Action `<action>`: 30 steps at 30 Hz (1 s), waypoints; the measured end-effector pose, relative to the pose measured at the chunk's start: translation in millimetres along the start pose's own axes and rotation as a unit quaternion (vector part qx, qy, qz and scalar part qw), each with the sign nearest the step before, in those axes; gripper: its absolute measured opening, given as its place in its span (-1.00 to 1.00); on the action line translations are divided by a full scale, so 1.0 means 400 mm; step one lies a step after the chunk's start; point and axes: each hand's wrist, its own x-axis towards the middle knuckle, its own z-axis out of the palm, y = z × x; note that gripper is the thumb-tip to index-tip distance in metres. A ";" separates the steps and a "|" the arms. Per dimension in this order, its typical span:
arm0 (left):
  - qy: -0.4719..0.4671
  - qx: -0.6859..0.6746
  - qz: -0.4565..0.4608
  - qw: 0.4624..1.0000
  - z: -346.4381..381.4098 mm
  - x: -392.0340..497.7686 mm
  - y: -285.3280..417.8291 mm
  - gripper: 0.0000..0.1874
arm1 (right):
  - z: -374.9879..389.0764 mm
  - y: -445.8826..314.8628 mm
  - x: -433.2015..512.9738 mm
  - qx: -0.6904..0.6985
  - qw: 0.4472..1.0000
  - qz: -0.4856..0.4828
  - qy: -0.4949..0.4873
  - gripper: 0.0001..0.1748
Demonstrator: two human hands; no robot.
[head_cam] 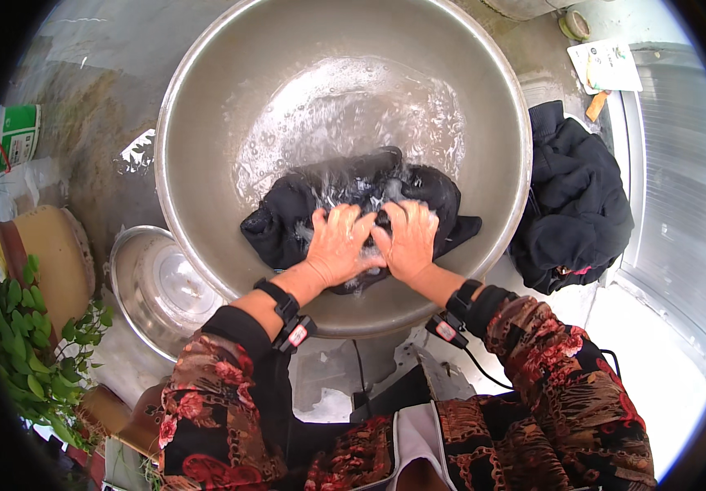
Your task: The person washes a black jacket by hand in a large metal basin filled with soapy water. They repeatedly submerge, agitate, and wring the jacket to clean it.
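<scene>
A large metal basin (199, 141) stands before me with shallow water (340, 104) in it. Soaked dark clothing (285, 208) lies bunched in the near half of the basin, its folds wet and shiny. My left hand (340, 236) presses down on the cloth, palm down, with the fingers spread. Right beside it, my right hand (408, 236) rests on the same cloth, the two thumbs close together. Water splashes around the fingertips, which are partly blurred. Neither hand is visibly closed around a fold.
A smaller metal basin (156, 294) sits at the left, partly under the large one's rim. Heaped dark clothing (580, 202) lies on the right. Potted leafy plants (27, 331) and a green-and-white container (20, 138) stand at the left. A ribbed panel (684, 166) borders the right side.
</scene>
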 end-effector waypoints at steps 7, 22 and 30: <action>0.136 -0.019 0.021 0.990 0.018 0.133 -0.070 -0.58 | 0.043 0.049 0.112 -0.033 0.996 0.053 -0.070 -0.57; -0.088 -0.212 -0.340 0.912 -0.111 0.132 -0.256 -0.21 | 0.002 0.291 0.333 0.261 0.895 0.315 -0.179 -0.42; 0.033 -0.710 -0.401 0.578 -0.072 0.193 -0.198 -0.46 | 0.004 0.193 0.375 0.649 0.572 0.385 -0.322 -0.46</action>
